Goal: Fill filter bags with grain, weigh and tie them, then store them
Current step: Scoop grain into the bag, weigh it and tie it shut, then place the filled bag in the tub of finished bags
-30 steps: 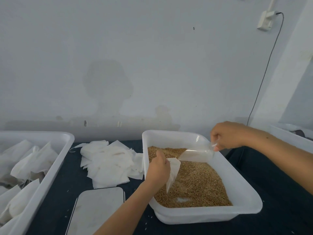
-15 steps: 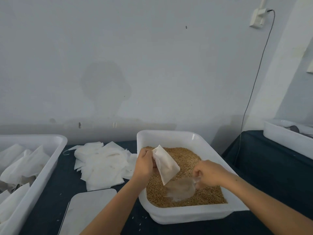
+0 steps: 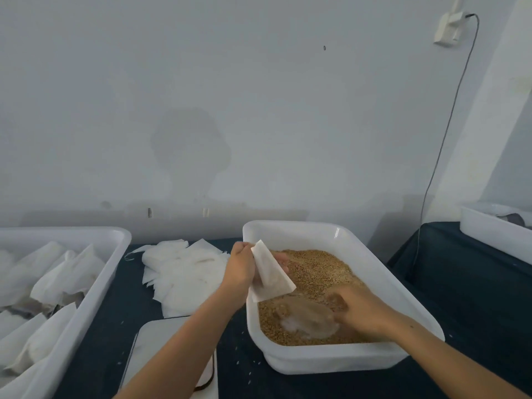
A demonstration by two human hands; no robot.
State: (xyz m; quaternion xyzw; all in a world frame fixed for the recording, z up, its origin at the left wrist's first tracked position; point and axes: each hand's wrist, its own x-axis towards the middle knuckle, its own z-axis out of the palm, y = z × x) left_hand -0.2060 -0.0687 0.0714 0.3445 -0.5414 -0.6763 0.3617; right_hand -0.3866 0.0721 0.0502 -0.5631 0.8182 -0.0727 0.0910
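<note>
A white tub (image 3: 342, 361) in front of me holds brown grain (image 3: 319, 269). My left hand (image 3: 240, 269) grips an empty white filter bag (image 3: 270, 276) at the tub's left rim, the bag hanging over the grain. My right hand (image 3: 359, 311) holds the handle of a clear plastic scoop (image 3: 308, 318), whose bowl lies low in the grain at the tub's near side. The scoop is blurred.
A pile of flat empty filter bags (image 3: 184, 272) lies on the dark table left of the tub. A white scale (image 3: 149, 344) sits at the near edge under my left forearm. A large white bin (image 3: 95, 286) with filled bags stands far left; another white tub (image 3: 492, 234) is at the right.
My right hand brought the scoop down from the tub's far right rim into the grain at the near side. My left hand lifted the bag slightly and turned it.
</note>
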